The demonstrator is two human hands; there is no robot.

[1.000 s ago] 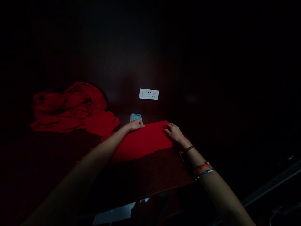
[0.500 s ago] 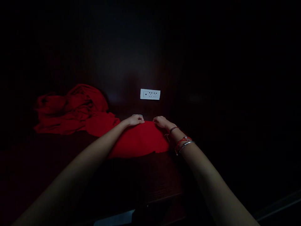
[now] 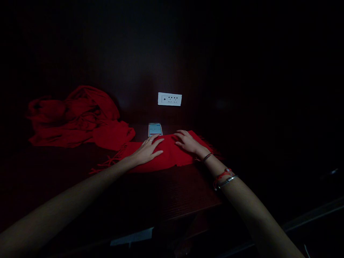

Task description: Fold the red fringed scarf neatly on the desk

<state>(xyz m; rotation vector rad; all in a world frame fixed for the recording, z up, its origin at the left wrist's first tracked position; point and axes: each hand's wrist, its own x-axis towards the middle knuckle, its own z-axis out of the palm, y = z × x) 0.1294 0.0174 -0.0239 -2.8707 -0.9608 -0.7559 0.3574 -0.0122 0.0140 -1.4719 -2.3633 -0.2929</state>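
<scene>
A red fringed scarf (image 3: 168, 154) lies spread in a band across the dark wooden table, with tassels showing at its left and right ends. My left hand (image 3: 148, 148) rests on the scarf's left half, fingers spread, a ring on one finger. On the right half, my right hand (image 3: 187, 141) lies with its fingers apart near the far edge. Neither hand grips the cloth. Bracelets circle my right wrist.
To the left is a crumpled heap of red cloth (image 3: 77, 122). Behind the scarf, a phone (image 3: 155, 129) with a lit screen lies near the wall. A white socket plate (image 3: 170, 99) is set in the dark wall. The table's front edge (image 3: 193, 212) runs nearer me.
Both hands have let go of the scarf's far edge and spread flat on it. The fringes and the phone now show. The whole view has shifted slightly.
</scene>
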